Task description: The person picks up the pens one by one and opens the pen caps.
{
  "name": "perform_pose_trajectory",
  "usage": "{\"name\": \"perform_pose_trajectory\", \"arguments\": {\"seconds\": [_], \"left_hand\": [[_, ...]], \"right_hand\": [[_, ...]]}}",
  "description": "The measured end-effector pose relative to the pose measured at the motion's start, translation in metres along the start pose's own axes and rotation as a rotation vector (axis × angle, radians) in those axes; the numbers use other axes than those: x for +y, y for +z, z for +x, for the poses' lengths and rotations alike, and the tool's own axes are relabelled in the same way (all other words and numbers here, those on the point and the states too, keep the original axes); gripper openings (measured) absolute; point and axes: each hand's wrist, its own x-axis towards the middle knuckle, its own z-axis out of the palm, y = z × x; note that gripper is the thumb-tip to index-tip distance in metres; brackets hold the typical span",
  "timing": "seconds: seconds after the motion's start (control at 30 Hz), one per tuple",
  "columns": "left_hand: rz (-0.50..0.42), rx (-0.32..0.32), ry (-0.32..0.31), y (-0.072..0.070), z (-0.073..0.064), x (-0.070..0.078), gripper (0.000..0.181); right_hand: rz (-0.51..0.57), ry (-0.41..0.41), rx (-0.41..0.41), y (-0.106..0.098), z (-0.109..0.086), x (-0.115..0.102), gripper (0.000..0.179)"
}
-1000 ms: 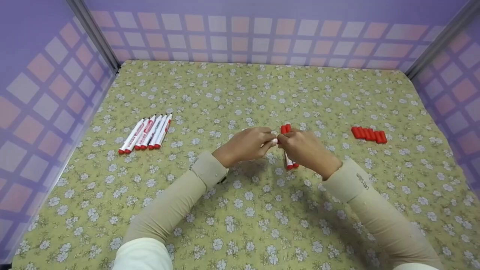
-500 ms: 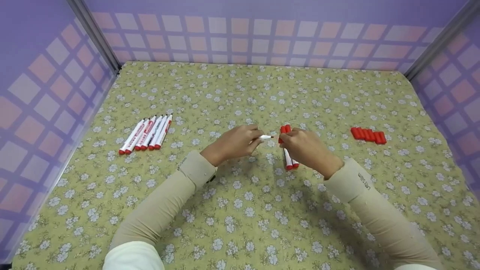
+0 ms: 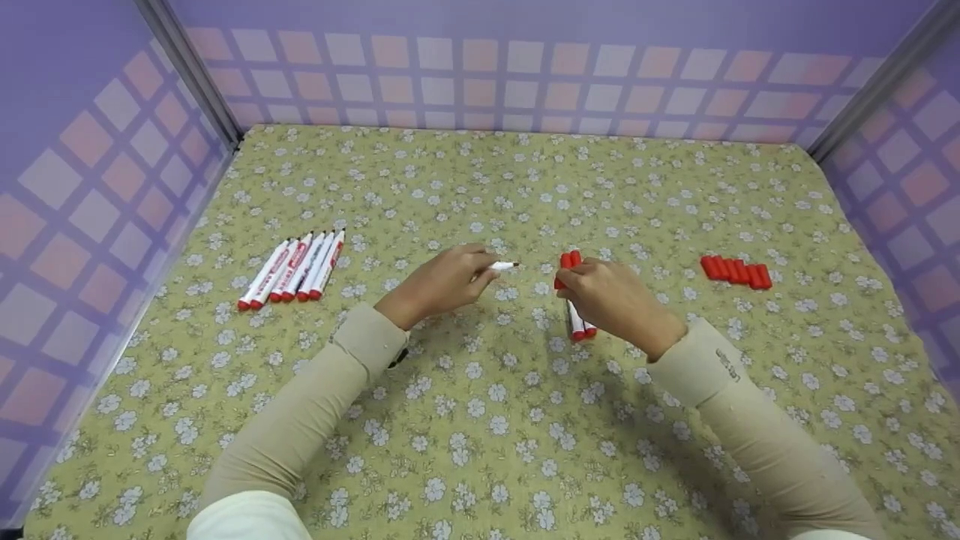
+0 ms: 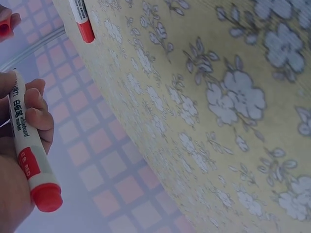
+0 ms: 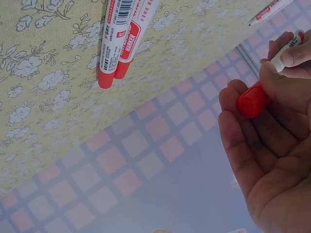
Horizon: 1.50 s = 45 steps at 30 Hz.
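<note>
My left hand (image 3: 442, 279) holds an uncapped whiteboard marker (image 4: 30, 141), white with a red label and red end; its dark tip points right in the head view. Between the thumb and fingers of my right hand (image 3: 611, 304) is a red marker cap (image 5: 253, 99), apart from the marker. Two capped markers (image 3: 576, 322) lie side by side on the cloth beneath the right hand, which hides their middles. At the left lies a slanted row of several uncapped markers (image 3: 294, 268), tips pointing away. Several loose red caps (image 3: 736, 271) form a row at the right.
A yellow-green flowered cloth (image 3: 465, 420) covers the table. Purple panels with pink and white squares (image 3: 480, 52) close off the back, left (image 3: 90, 195) and right sides, joined at grey corner posts (image 3: 187, 71).
The marker and cap were together between both hands; they have come apart. My left hand has drawn left with the bare-tipped marker, while the right hand stays almost in place with the cap.
</note>
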Motion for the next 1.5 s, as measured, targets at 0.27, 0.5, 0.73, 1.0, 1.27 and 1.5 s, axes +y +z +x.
{"name": "perform_pose_trajectory", "arguments": {"seconds": [0.27, 0.5, 0.73, 1.0, 1.27, 1.5], "left_hand": [[-0.052, 0.011, -0.043, -0.005, -0.007, -0.015, 0.032], [-0.078, 0.012, -0.121, -0.009, -0.016, -0.028, 0.036], [-0.103, 0.043, -0.150, -0.016, -0.025, -0.042, 0.035], [-0.143, 0.086, -0.249, -0.025, -0.035, -0.062, 0.035], [-0.157, 0.158, -0.363, -0.035, -0.049, -0.082, 0.040], [-0.154, 0.202, -0.447, -0.045, -0.061, -0.101, 0.039]], "right_hand": [[0.005, -0.008, 0.012, 0.000, -0.001, 0.000, 0.008], [-0.012, -0.033, 0.024, 0.002, -0.001, 0.001, 0.007], [-0.023, -0.038, 0.027, 0.002, -0.002, 0.000, 0.006], [-0.022, -0.039, 0.012, 0.003, -0.002, 0.001, 0.007], [-0.019, -0.040, -0.006, 0.005, 0.000, 0.001, 0.007], [0.003, -0.034, -0.017, 0.005, 0.000, 0.002, 0.008]]}}
